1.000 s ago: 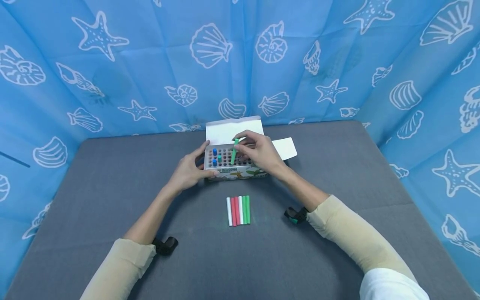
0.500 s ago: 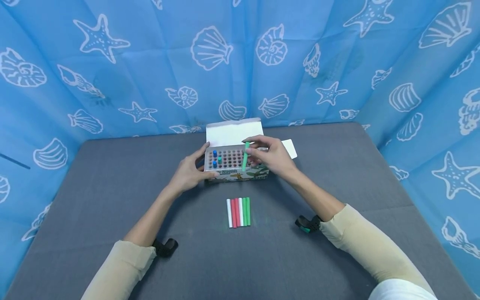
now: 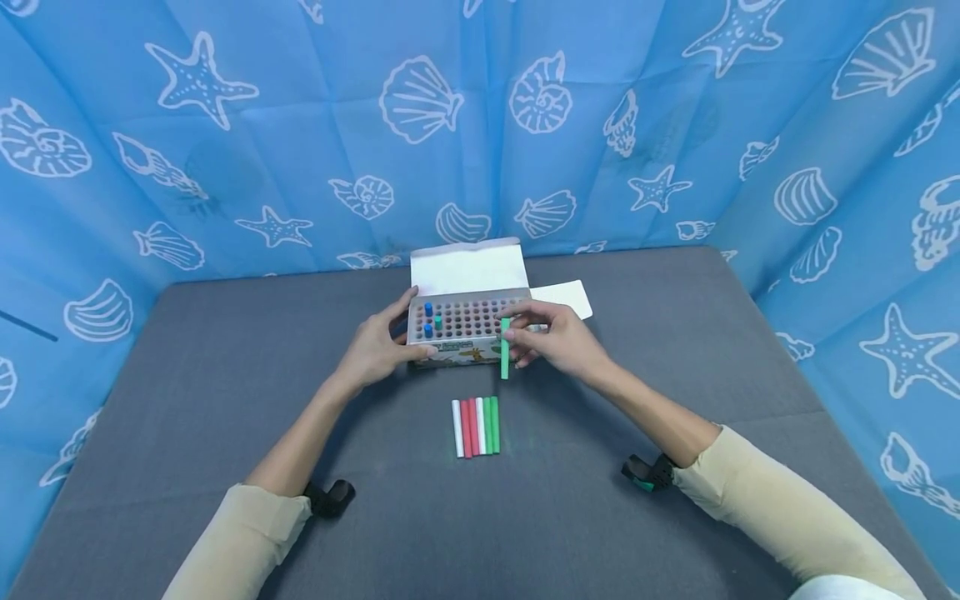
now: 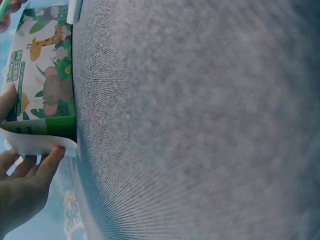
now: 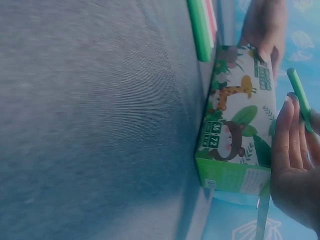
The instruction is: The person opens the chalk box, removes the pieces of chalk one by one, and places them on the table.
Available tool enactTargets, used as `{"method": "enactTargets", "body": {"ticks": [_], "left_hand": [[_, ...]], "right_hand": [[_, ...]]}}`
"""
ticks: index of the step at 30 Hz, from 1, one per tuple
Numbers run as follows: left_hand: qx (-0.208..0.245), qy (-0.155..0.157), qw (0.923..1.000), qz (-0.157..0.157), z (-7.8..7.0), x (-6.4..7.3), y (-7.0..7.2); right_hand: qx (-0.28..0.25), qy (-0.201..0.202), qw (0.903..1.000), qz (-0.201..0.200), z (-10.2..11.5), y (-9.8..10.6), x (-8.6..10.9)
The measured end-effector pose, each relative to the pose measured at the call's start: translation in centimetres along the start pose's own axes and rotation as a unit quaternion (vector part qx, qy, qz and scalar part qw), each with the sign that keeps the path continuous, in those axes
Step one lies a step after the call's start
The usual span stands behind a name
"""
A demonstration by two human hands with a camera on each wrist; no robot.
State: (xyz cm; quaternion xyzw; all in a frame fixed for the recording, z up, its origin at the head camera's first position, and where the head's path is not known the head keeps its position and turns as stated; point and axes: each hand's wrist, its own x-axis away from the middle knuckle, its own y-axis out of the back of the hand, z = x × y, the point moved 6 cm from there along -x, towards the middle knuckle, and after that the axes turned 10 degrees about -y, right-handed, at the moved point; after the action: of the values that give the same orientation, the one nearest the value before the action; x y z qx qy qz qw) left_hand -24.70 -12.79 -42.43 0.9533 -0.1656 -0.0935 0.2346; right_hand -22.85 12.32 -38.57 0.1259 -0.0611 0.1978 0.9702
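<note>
My right hand (image 3: 561,337) pinches a green chalk stick (image 3: 505,360) between thumb and fingers, in front of the chalk box's right end. In the right wrist view this chalk stick (image 5: 299,94) stands clear of the printed box side. The open chalk box (image 3: 463,355) has a holed insert (image 3: 480,318). Two blue sticks and one green stick show in its left holes. My left hand (image 3: 373,348) holds the box's left end, thumb on the front, fingers behind the end flap (image 4: 40,144).
Before the box, a row of chalk on the grey tabletop (image 3: 420,517) holds two red sticks (image 3: 469,429), two green ones (image 3: 491,425) and two white ones (image 3: 457,429). The lid (image 3: 470,267) stands raised; a flap (image 3: 567,297) sticks out right. A blue shell-print curtain (image 3: 300,125) hangs behind.
My right hand has drawn the green chalk stick away from over the holes, rightward and toward me, past the box's front edge. My left hand stays on the box.
</note>
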Motion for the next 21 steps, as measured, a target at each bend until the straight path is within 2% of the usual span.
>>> {"method": "enactTargets", "body": {"ticks": [11, 21], "left_hand": [[-0.002, 0.005, 1.0000, -0.002, 0.0, 0.0, 0.0], [-0.012, 0.002, 0.9999, 0.003, 0.0, 0.0, 0.0]], "right_hand": [[0.014, -0.039, 0.9983, 0.041, -2.0, -0.7, 1.7], [0.018, -0.052, 0.9947, 0.087, -3.8, -2.1, 2.6]]}}
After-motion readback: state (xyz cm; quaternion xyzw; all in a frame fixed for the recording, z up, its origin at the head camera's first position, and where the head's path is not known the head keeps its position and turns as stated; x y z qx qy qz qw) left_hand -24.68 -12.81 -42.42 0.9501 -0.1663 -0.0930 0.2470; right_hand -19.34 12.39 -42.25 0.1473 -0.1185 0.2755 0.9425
